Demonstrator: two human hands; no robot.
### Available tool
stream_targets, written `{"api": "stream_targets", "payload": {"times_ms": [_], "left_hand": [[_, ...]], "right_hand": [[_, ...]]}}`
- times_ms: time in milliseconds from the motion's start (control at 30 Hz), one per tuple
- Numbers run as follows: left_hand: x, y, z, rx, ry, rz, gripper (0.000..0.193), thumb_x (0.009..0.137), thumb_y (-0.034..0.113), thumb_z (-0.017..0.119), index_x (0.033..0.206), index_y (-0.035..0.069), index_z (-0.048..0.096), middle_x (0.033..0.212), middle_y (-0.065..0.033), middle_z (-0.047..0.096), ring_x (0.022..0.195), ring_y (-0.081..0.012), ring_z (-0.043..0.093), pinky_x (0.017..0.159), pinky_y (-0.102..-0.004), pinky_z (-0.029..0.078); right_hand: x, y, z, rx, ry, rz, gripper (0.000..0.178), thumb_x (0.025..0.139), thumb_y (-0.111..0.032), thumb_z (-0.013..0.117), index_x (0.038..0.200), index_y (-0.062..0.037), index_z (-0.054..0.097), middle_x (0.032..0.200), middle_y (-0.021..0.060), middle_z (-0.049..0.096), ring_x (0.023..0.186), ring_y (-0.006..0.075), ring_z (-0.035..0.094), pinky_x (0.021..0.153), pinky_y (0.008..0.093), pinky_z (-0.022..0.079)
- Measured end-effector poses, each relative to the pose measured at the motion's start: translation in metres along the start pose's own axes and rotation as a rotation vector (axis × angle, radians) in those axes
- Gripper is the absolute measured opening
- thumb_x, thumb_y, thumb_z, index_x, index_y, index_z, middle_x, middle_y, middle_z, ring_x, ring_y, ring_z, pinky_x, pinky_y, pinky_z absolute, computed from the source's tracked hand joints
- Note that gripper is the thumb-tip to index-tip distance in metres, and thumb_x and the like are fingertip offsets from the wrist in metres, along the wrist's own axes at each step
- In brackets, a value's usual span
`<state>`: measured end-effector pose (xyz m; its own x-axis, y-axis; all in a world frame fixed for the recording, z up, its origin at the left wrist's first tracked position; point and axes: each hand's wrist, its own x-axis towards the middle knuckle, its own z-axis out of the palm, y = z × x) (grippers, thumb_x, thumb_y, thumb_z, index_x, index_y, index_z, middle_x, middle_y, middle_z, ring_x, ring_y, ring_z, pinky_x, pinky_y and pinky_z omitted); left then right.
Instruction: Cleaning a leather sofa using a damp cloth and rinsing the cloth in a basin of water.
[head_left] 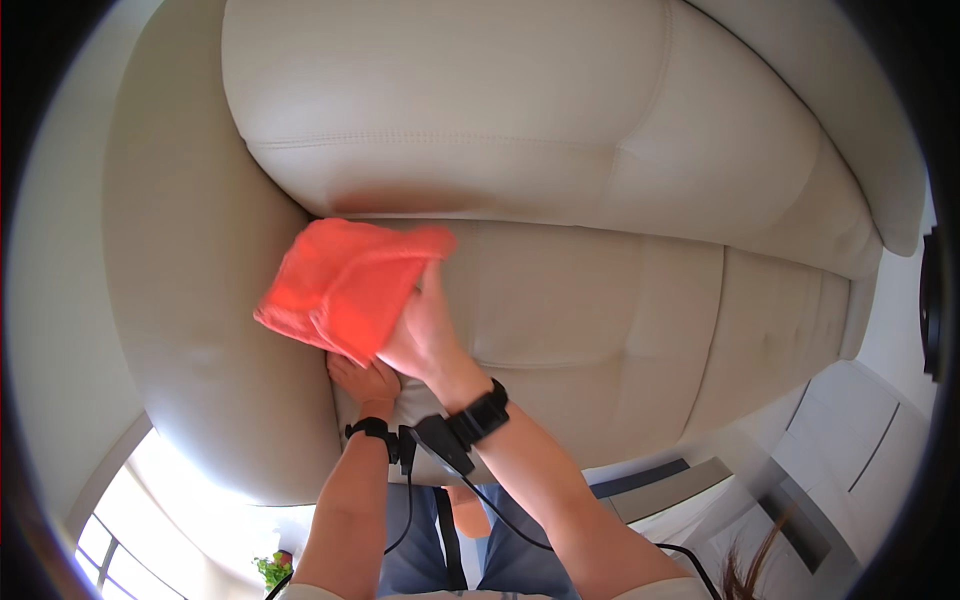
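Observation:
A folded red cloth (345, 280) is raised over the left end of the beige sofa seat (560, 300), its outline slightly blurred. My right hand (422, 335) grips it along its right side, with some fingers hidden behind the fabric. Below the cloth, my left hand (365, 382) rests on the seat close to the armrest (190, 270). Its fingers lie flat, partly covered from view by the cloth, and it holds nothing that I can see. Both wrists wear black straps with small dark devices and cables.
The padded sofa backrest (430, 80) rises behind the seat, and the seat runs on to the right past a seam. A green plant (272, 570) shows at the lower left. White cabinets (850, 430) stand at the lower right. Cables hang near my forearms.

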<state>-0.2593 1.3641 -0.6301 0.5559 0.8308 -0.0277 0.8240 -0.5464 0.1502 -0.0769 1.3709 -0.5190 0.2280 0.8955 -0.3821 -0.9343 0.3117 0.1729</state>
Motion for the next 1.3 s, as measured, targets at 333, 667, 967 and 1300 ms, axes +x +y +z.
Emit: {"api": "stream_targets", "payload": {"times_ms": [333,667,967,1300], "left_hand": [[0.016,0.020,-0.014,-0.081,0.093,0.068,0.043,0.092,0.024,0.038,0.127,-0.001,0.038,0.137,-0.0183,0.037,0.123,-0.0373,0.034,0.101,-0.0481,0.025],[0.019,0.025,-0.014,-0.029,0.122,0.095,0.044,0.094,0.027,0.035,0.128,-0.002,0.037,0.137,-0.0177,0.037,0.123,-0.0360,0.034,0.102,-0.0466,0.026],[0.023,0.020,-0.018,-0.020,0.148,0.111,0.044,0.094,0.026,0.034,0.127,-0.002,0.038,0.136,-0.0180,0.038,0.122,-0.0360,0.035,0.102,-0.0460,0.026],[0.026,0.025,-0.020,-0.017,0.168,0.130,0.043,0.094,0.027,0.034,0.126,-0.003,0.039,0.135,-0.0178,0.039,0.122,-0.0361,0.036,0.101,-0.0460,0.027]], "right_hand": [[-0.247,-0.125,-0.035,-0.683,0.601,-0.407,0.086,0.074,-0.052,0.072,0.140,-0.0114,0.034,0.140,0.0093,0.040,0.133,0.0284,0.034,0.110,0.0458,0.028],[-0.165,-0.144,-0.089,-2.453,0.787,-0.436,0.092,0.074,-0.041,0.070,0.143,0.0010,0.026,0.151,0.0185,0.021,0.140,0.0345,0.017,0.112,0.0521,0.016],[-0.183,-0.359,-0.123,-2.222,1.741,-0.557,0.092,0.086,-0.064,0.040,0.145,0.0041,0.016,0.153,0.0187,0.014,0.142,0.0334,0.009,0.113,0.0499,0.009],[-0.189,-0.329,-0.115,-2.283,1.634,-0.664,0.091,0.081,-0.063,0.046,0.147,-0.0058,0.020,0.154,0.0145,0.016,0.142,0.0349,0.011,0.113,0.0526,0.006]]}}
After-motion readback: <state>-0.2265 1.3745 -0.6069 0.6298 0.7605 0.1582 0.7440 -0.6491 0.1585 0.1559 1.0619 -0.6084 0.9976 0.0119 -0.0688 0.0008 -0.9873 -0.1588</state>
